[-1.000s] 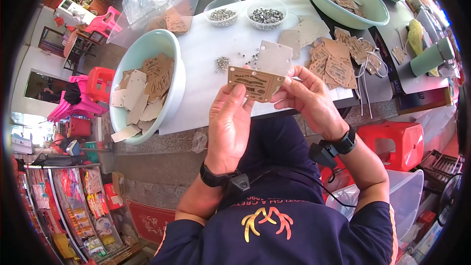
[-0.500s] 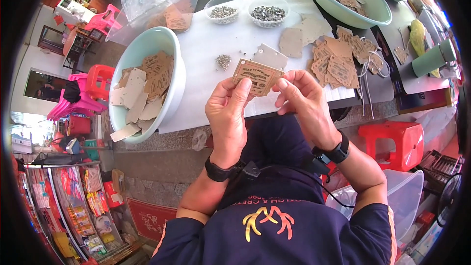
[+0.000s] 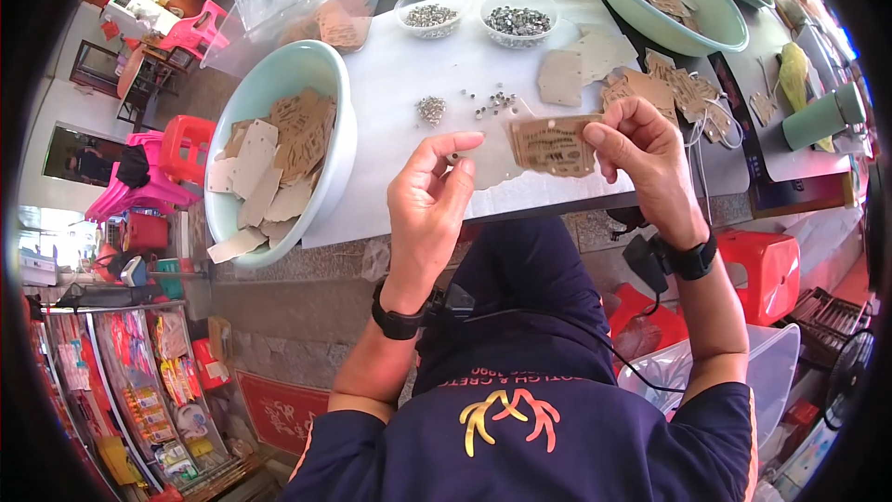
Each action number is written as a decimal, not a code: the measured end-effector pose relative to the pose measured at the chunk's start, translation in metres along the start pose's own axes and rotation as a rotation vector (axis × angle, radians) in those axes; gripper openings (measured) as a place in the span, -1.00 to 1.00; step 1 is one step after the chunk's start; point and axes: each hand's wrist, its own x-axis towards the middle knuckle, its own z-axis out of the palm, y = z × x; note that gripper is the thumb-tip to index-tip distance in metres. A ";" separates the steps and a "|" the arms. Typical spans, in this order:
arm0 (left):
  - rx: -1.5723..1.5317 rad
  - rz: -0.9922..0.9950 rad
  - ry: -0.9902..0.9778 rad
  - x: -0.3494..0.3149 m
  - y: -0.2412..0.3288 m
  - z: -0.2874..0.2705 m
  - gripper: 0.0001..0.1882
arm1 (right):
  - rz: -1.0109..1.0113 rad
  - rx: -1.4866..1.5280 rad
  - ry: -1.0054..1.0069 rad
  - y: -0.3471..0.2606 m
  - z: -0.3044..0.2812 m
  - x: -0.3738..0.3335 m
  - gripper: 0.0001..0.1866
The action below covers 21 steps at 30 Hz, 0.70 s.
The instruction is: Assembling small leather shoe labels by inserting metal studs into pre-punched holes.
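Observation:
My right hand (image 3: pixel 646 163) pinches a brown printed card (image 3: pixel 555 144) by its right end, above the table's front edge. The card is slightly blurred and has small holes along its edge. My left hand (image 3: pixel 430 200) is apart from the card, with a small metal rivet-like piece (image 3: pixel 453 159) between thumb and forefinger. A pale grey board (image 3: pixel 497 163) shows between the hands, partly behind the card; whether it is held or lies on the table I cannot tell. Beyond the hands lie a small pile of silvery metal bits (image 3: pixel 430 111) and several loose ones (image 3: pixel 497 102).
A pale green basin (image 3: pixel 342 144) of brown and grey cards stands left. Two clear bowls (image 3: pixel 432 30) (image 3: pixel 518 40) of metal bits stand on the white sheet (image 3: pixel 390 84). Stacked brown cards (image 3: pixel 641 88), another basin (image 3: pixel 650 23) and a green bottle (image 3: pixel 822 118) are on the right.
My left hand has let go of the brown card and now has a small metal piece. My right hand has moved right with the card. Loose metal bits have come into view.

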 end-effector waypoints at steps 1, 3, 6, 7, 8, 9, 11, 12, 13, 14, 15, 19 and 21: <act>0.031 -0.009 -0.038 0.000 0.002 0.000 -0.80 | 0.015 -0.061 -0.044 -0.005 -0.001 0.001 -0.83; 0.062 -0.019 -0.078 0.001 0.001 0.001 -0.77 | 0.045 -0.070 -0.090 -0.006 0.004 0.004 -0.82; 0.030 0.016 -0.101 0.002 -0.005 0.008 -0.76 | 0.095 -0.074 -0.131 -0.006 0.016 0.006 -0.82; 0.007 0.047 -0.092 0.002 -0.008 0.011 -0.75 | 0.117 -0.068 -0.124 -0.004 0.019 0.006 -0.81; -0.016 0.079 -0.083 0.002 -0.009 0.012 -0.74 | 0.094 -0.075 -0.114 0.000 0.020 0.007 -0.85; -0.017 0.079 -0.083 0.002 -0.008 0.012 -0.74 | 0.094 -0.075 -0.115 0.001 0.021 0.007 -0.85; -0.004 0.044 -0.101 0.000 -0.006 0.011 -0.73 | 0.116 -0.075 -0.087 0.003 0.024 0.007 -0.80; -0.004 0.043 -0.100 0.000 -0.006 0.010 -0.73 | 0.117 -0.075 -0.088 0.004 0.026 0.007 -0.80; -0.017 0.052 -0.097 -0.001 -0.007 0.010 -0.72 | 0.127 -0.078 -0.085 0.006 0.027 0.007 -0.80; -0.030 0.062 -0.094 -0.001 -0.007 0.009 -0.72 | 0.136 -0.081 -0.083 0.006 0.028 0.006 -0.79; -0.030 0.062 -0.093 -0.001 -0.007 0.009 -0.72 | 0.136 -0.082 -0.083 0.005 0.029 0.006 -0.79; -0.030 0.071 -0.082 -0.001 -0.001 0.006 -0.69 | 0.120 -0.313 -0.071 0.009 0.028 0.006 -0.78; -0.016 0.068 -0.089 -0.001 0.001 0.004 -0.68 | 0.074 -0.345 -0.072 0.012 0.029 0.006 -0.76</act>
